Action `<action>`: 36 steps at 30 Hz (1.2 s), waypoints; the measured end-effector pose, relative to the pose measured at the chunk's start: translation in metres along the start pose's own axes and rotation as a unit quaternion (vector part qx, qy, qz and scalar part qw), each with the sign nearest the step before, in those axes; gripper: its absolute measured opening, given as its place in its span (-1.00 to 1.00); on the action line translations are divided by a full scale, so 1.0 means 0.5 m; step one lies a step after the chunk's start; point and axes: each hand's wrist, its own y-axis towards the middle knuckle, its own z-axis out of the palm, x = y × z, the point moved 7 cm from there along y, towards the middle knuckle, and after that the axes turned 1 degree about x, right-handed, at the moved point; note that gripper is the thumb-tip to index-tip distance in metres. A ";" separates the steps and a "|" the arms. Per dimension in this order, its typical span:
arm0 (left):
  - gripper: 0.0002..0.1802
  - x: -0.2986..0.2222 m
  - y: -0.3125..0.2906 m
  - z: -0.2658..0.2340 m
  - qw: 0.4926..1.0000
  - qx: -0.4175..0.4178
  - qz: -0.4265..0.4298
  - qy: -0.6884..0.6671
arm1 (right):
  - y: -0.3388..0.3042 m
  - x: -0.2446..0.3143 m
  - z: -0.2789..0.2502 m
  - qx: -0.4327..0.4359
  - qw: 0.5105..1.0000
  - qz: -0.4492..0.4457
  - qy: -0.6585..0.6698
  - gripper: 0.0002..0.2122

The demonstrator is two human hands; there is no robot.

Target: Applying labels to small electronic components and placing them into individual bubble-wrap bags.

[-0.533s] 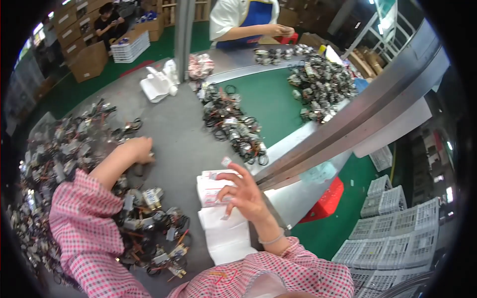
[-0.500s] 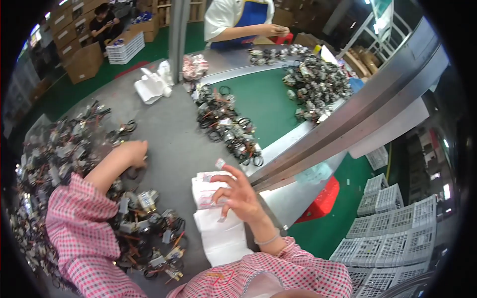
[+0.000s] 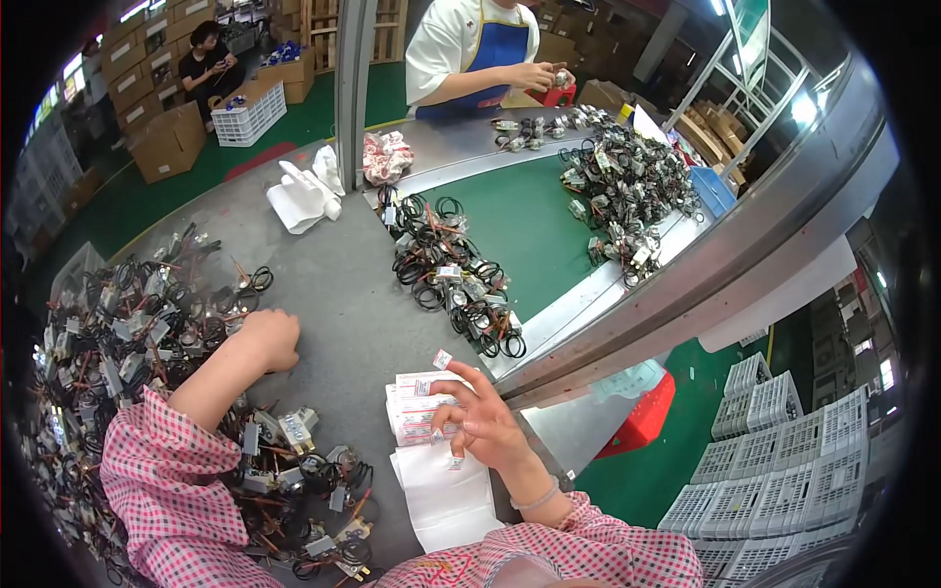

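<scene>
My left hand (image 3: 272, 340) is closed, fingers curled under, at the right edge of a large heap of small motor-like parts with black cables (image 3: 127, 343). Whatever its fingers hold is hidden. My right hand (image 3: 490, 428) is open, its fingers spread and bent, with small white stickers (image 3: 443, 360) on several fingertips. It hovers over a folded sheet of printed labels (image 3: 410, 404), whose blank white backing (image 3: 446, 495) runs toward me. Nearer me lies a smaller cluster of the same cabled parts (image 3: 294, 490).
A row of cabled parts (image 3: 456, 279) lines the grey table (image 3: 328, 294) beside the green conveyor belt (image 3: 520, 211). Across it, a co-worker in a blue apron (image 3: 500, 59) handles a small part by another pile (image 3: 632, 181). A metal post (image 3: 627, 314) slants at right; white baskets (image 3: 774, 451) stand below.
The view has shifted slightly, so the scene sits lower. My left hand stays by the heap, more curled. My right hand remains spread over the labels. The co-worker's hands have moved slightly.
</scene>
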 end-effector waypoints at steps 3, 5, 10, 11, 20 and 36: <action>-0.57 0.004 -0.014 -0.026 0.993 -0.072 -0.049 -0.075 | 0.005 -0.003 0.003 0.008 1.000 0.002 0.006 -0.27; -0.59 0.005 -0.013 -0.032 0.992 -0.077 -0.028 -0.095 | 0.006 -0.007 0.003 0.008 1.000 0.000 0.005 -0.27; -0.57 -0.012 -0.031 -0.043 0.986 -0.105 0.062 -0.113 | 0.009 -0.007 0.003 0.007 1.000 -0.004 0.018 -0.27; -0.54 -0.015 -0.026 -0.043 0.986 -0.125 0.062 -0.093 | 0.007 -0.007 -0.002 0.002 1.000 -0.002 0.012 -0.27; -0.61 -0.009 0.003 -0.034 0.980 -0.154 0.075 -0.099 | -0.008 -0.001 -0.006 0.002 1.000 0.014 0.026 -0.29; -0.57 0.002 -0.033 -0.139 0.891 -0.293 0.129 -0.323 | 0.002 -0.003 -0.010 -0.008 0.999 -0.003 0.033 -0.27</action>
